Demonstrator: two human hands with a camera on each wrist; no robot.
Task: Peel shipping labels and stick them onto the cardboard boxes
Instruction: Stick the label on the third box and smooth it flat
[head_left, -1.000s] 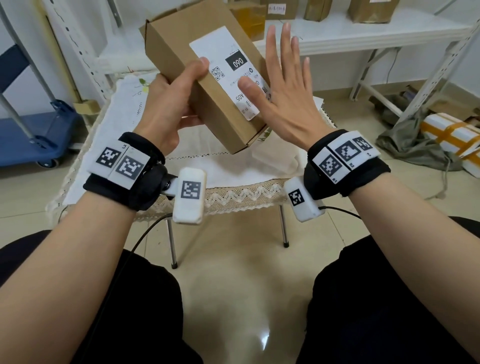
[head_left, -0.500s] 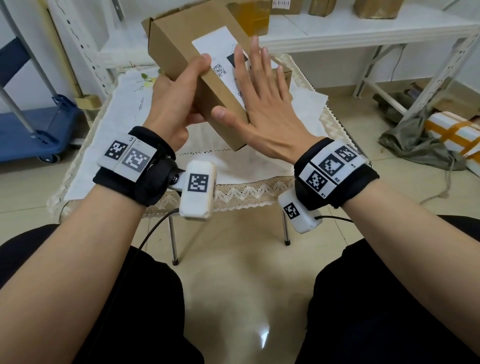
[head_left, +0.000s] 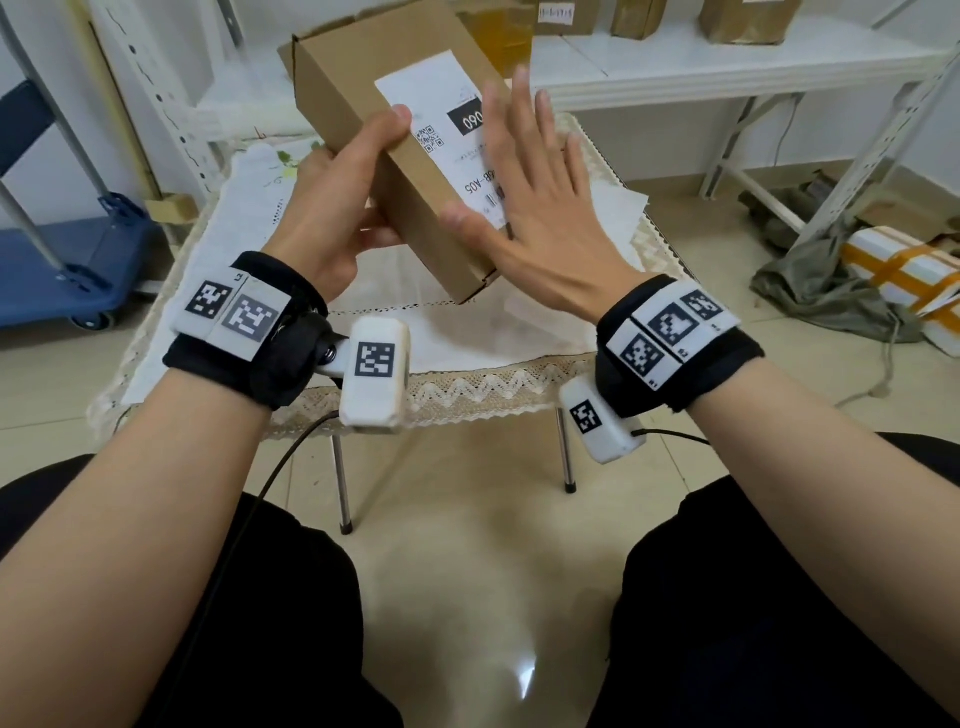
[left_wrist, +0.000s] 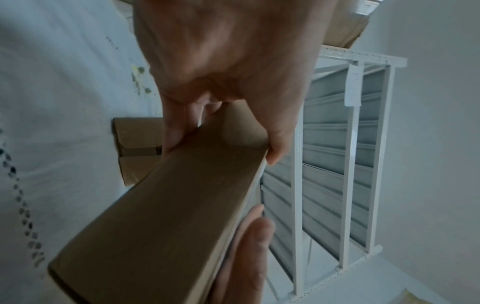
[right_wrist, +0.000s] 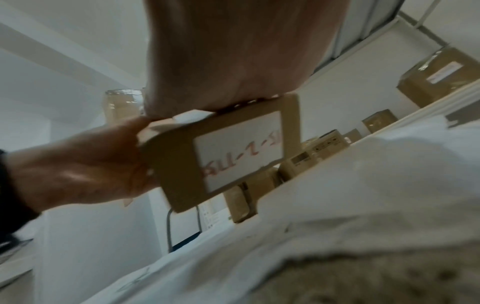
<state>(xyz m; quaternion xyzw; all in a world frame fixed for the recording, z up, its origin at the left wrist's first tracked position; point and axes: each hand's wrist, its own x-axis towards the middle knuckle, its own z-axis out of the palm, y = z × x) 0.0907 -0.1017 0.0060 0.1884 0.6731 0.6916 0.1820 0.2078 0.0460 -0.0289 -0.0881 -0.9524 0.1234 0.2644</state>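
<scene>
A brown cardboard box (head_left: 353, 93) is held tilted above the small table. My left hand (head_left: 332, 208) grips its left side, thumb on the top face and fingers underneath, as the left wrist view shows around the box (left_wrist: 166, 205). A white shipping label (head_left: 441, 130) with a QR code and a black "060" patch lies on the top face. My right hand (head_left: 540, 208) lies flat on the label's right part with straight, spread fingers. In the right wrist view the box's end (right_wrist: 176, 164) carries a smaller white label (right_wrist: 239, 152) with red handwriting.
A small table with a white lace-edged cloth (head_left: 467, 332) stands under the box. A white shelf (head_left: 675, 67) behind holds several more cardboard boxes. A blue trolley (head_left: 57, 265) is at the left, a grey cloth and a taped white parcel (head_left: 904, 265) on the floor at the right.
My right hand slid from the label's right edge across its face, then back toward its lower right, staying flat. The box and my left hand stayed almost still.
</scene>
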